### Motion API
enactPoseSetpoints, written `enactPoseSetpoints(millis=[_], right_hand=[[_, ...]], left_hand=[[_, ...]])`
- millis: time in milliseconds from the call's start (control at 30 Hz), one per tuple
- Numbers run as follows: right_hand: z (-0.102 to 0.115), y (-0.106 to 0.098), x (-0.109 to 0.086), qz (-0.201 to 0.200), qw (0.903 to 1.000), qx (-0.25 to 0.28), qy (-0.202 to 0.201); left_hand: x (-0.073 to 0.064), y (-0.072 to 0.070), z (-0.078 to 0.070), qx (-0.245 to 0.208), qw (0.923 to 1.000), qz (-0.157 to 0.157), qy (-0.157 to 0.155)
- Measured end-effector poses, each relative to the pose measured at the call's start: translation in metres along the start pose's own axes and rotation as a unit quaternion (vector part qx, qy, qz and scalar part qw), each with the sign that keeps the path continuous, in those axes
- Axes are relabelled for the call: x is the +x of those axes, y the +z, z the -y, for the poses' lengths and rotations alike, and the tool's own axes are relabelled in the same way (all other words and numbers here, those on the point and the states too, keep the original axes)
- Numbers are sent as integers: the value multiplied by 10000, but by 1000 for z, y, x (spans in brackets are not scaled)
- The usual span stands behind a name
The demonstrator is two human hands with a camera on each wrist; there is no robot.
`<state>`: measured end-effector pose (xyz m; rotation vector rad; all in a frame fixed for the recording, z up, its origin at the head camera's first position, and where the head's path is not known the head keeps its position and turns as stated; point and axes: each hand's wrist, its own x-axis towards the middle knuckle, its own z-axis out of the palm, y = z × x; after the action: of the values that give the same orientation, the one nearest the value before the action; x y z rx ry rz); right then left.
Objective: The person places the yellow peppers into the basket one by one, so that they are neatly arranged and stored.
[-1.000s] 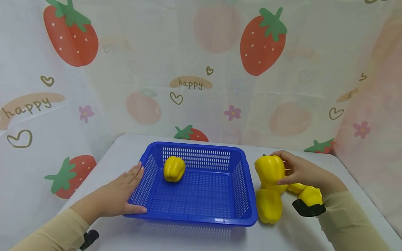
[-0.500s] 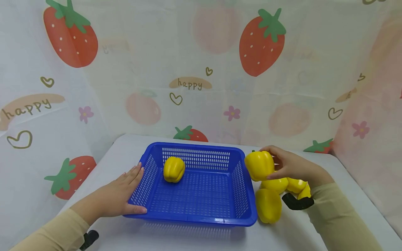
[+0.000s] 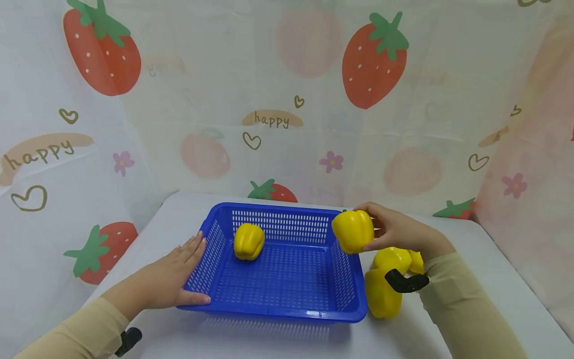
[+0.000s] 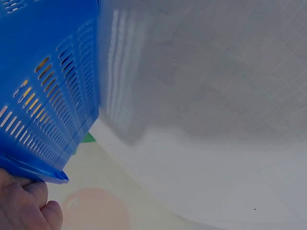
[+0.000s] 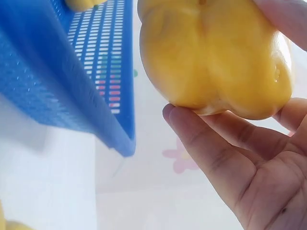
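The right hand (image 3: 394, 228) is gripping a pepper (image 3: 353, 231) near the right rim of the basket (image 3: 278, 314). The left hand (image 3: 168, 279) is resting on the opposite rim, fingers extended. A second pepper (image 3: 248, 242) is lying inside, back left; other peppers (image 3: 382, 295) are sitting on the tabletop (image 3: 193, 341), just right of the basket.

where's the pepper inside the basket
In the head view, the yellow bell pepper lies inside the blue plastic basket, toward its far left corner.

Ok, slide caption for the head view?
Right grip holds one yellow pepper near the blue basket; another pepper lies inside; left grip touches the basket.
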<state>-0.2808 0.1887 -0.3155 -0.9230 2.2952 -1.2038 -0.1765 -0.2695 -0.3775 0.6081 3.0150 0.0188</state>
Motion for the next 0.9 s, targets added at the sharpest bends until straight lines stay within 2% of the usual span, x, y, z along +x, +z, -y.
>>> enactPoseSetpoints(millis=[533, 900], right_hand=[[12, 14, 39, 205, 9992, 203, -262], [10, 27, 69, 268, 9991, -55, -312]], left_hand=[[1, 3, 2, 14, 10000, -40, -27], [0, 1, 1, -16, 10000, -5, -9]])
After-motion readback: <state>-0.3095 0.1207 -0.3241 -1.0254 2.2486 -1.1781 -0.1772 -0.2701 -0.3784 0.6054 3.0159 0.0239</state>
